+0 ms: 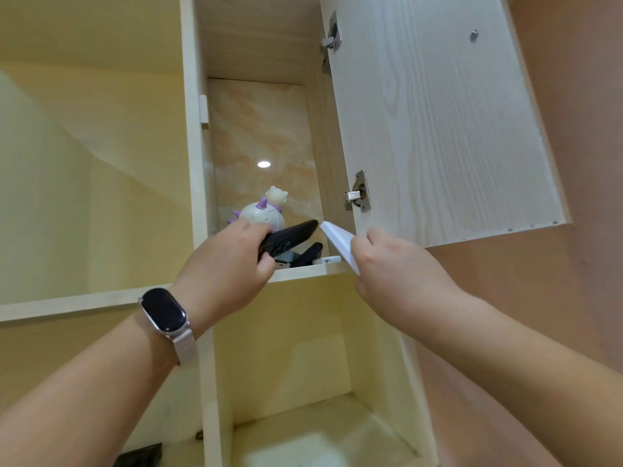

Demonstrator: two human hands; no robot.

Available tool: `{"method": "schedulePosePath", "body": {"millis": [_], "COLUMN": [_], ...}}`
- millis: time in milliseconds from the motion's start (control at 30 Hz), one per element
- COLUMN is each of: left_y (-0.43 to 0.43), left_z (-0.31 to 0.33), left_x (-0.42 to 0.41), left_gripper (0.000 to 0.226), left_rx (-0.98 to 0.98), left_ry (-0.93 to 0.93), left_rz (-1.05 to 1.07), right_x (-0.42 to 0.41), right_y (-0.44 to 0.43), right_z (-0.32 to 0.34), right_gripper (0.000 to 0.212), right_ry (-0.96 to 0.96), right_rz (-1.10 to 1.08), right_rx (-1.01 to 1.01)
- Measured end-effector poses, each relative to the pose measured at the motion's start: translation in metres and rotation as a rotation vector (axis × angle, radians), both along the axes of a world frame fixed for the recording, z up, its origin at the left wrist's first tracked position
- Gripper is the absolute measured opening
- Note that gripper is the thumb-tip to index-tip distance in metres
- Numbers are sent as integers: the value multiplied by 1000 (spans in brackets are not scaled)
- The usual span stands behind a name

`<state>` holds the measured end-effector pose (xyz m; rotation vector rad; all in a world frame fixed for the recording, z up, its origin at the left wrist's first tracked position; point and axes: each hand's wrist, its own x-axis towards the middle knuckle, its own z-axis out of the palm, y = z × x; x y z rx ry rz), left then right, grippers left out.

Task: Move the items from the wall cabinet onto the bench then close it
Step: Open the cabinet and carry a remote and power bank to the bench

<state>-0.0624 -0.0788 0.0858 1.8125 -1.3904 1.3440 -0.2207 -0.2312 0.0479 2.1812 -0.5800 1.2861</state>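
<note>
The wall cabinet (199, 136) stands open, its pale wood-grain door (438, 123) swung out to the right. My left hand (229, 264), with a watch on the wrist, grips a black remote-like device (290, 239) at the shelf's front edge. My right hand (394, 267) holds a flat white box (337, 241), tilted, just outside the opening. A white and purple toy figure (266, 210) stands further back on the shelf. Other small dark and white items (308, 256) lie behind the remote, partly hidden.
An open compartment (303, 399) lies below the shelf. More pale shelving (84, 197) extends to the left. A dark object (140, 455) shows at the bottom left. The door's hinges (357, 195) sit close to my right hand. The bench is out of view.
</note>
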Motion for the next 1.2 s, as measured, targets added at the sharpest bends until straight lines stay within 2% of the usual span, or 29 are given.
{"method": "schedulePosePath", "body": {"millis": [33,100,333,500,633,733,867,1000,1200], "left_y": [1,1,0,7,8,3,-5,-13,-20], "left_z": [-2,-5,-8,-24,-42,-62,-96,-128,-172], "left_x": [-1,-2,0,-2,-16,-29,-40,-50,-51], "left_gripper": [33,29,21,21,18,15,19,9,9], "left_rx": [12,17,-23,-186,-308,-349,-359,-350,-361], "left_ry": [9,7,-4,-100,-92,-17,135,306,601], "left_rz": [34,76,74,39,-71,-184,-247,-355,-566], "right_x": [-1,-4,-4,0,0,-3,-11,-19,-31], "right_y": [1,3,4,-6,-10,-6,-2,0,17], "right_z": [-7,-17,-27,-39,-49,-57,-74,-96,-132], "right_gripper": [38,39,16,19,16,17,15,15,16], "right_ry": [12,-96,-244,-322,-359,-374,-383,-414,-470], "right_rz": [-4,68,134,301,432,519,616,690,684], "right_rx": [53,114,354,455,481,506,648,799,988]}}
